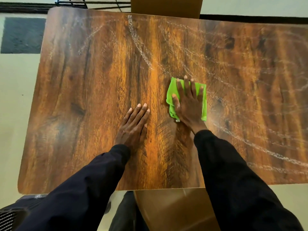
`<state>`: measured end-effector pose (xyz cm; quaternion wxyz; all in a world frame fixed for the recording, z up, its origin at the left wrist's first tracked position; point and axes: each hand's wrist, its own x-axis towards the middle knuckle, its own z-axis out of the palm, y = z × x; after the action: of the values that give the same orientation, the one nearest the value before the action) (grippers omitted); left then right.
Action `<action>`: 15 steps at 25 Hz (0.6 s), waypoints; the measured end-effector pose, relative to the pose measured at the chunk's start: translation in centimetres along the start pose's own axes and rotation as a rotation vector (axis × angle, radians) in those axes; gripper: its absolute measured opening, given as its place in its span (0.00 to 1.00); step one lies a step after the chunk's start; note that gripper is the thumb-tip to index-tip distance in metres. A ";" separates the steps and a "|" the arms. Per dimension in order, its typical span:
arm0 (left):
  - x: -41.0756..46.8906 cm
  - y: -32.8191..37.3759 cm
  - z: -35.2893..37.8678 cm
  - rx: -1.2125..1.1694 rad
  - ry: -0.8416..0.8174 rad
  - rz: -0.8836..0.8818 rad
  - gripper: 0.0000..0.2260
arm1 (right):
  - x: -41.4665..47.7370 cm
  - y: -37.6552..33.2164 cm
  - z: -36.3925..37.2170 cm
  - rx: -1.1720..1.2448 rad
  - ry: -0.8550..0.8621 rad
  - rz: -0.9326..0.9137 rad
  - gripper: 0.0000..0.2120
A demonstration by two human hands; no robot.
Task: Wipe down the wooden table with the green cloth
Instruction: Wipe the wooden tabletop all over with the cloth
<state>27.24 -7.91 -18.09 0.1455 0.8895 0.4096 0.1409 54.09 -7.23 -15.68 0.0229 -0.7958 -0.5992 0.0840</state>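
Pale flooring is showing around the wooden table (80, 100), whose top is carrying whitish streaks (141, 49) across its far and right parts. The green cloth (171, 92) is lying bunched just right of the table's middle, and the right hand (188, 104) is pressing it down with fingers straight and spread. The left hand (133, 125) is resting palm-down near the table's middle, fingers straight and close together, holding nothing. The cloth is looking soft, light and limp, so it is likely to fold or creep out under a loose touch. A broad palm over its centre, fingers reaching its edges, is probably the surest hold.
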 end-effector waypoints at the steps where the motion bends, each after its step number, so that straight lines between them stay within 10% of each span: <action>1: -0.1 0.0 0.0 0.003 0.001 0.007 0.24 | 1.5 -0.9 -0.2 0.005 -0.004 0.030 0.31; 15: -0.2 0.1 -0.1 0.016 0.014 0.011 0.24 | 3.9 -4.7 0.4 -0.011 -0.004 -0.054 0.32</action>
<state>27.15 -8.08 -18.01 0.1344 0.8918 0.4069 0.1448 50.62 -2.23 -15.87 0.0196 -0.7794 -0.6210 0.0814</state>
